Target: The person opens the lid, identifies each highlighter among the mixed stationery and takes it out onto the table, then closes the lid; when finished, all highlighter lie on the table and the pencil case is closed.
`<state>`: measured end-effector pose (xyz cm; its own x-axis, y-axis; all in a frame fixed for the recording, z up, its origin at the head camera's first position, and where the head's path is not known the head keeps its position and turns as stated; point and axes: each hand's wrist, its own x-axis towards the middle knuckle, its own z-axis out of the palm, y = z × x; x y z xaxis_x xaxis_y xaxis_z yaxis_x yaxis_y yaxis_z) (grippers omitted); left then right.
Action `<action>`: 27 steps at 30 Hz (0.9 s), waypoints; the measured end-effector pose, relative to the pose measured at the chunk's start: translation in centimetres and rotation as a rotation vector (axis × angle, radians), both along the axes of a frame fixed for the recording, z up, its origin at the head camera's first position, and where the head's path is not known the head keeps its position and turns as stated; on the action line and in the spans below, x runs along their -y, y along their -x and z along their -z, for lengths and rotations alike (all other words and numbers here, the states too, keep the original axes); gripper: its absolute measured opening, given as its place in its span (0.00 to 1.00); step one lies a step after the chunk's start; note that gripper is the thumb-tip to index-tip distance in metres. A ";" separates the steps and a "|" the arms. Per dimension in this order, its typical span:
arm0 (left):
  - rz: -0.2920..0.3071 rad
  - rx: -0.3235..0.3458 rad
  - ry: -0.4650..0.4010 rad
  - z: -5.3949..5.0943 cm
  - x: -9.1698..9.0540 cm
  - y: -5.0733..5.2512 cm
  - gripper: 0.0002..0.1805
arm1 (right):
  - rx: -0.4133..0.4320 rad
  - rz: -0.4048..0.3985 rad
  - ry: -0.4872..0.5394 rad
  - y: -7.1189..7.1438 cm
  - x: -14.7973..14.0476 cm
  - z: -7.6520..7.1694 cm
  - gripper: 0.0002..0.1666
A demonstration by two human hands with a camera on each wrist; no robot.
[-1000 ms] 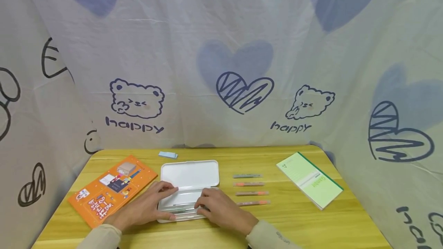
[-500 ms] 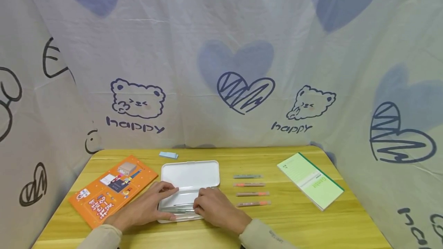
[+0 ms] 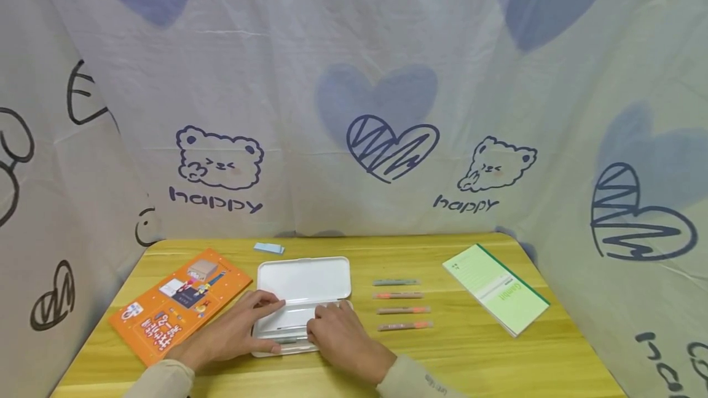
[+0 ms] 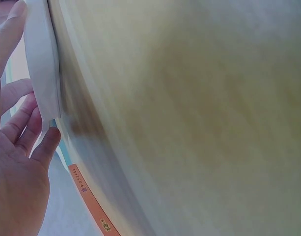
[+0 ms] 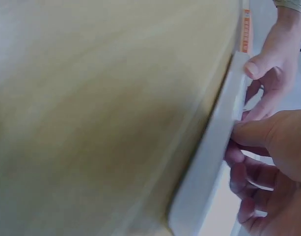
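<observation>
A white pencil case (image 3: 304, 279) lies with its lid raised on the table. Inside, along the front compartment, a greenish pen (image 3: 287, 341) shows between the hands. My left hand (image 3: 235, 327) grips the case's left side, thumb on the front edge; in the left wrist view the same hand (image 4: 22, 162) has its fingers around the white case wall (image 4: 43, 64). My right hand (image 3: 345, 336) reaches over the case's right half with curled fingers, pinching at the pen's right end, which they hide. In the right wrist view, its thumb and fingers (image 5: 268, 162) are at the case's front wall (image 5: 209, 147).
Several pens (image 3: 399, 310) lie in a column right of the case. A green notepad (image 3: 496, 289) is farther right. Left of the case is an orange book (image 3: 182, 303), partly under the left forearm. A small light-blue item (image 3: 268, 248) lies behind the case.
My right hand has shifted slightly left over the case, covering more of the pen and uncovering the case's right edge. The left hand has stayed in place.
</observation>
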<state>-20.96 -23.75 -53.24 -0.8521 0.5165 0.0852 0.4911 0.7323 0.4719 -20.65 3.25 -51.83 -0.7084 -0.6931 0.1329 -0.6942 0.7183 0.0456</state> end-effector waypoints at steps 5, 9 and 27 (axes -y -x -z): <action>-0.006 0.011 -0.001 0.1 0.0 -0.1 0.52 | 0.012 -0.001 -0.013 0.0 0.1 -0.1 0.09; -0.006 0.011 0.004 0.0 -0.1 -0.1 0.52 | 0.014 0.002 -0.022 -0.3 0.2 0.0 0.07; 0.005 -0.003 -0.004 0.0 -0.2 0.0 0.52 | -0.054 0.021 0.117 -1.1 0.0 -0.2 0.08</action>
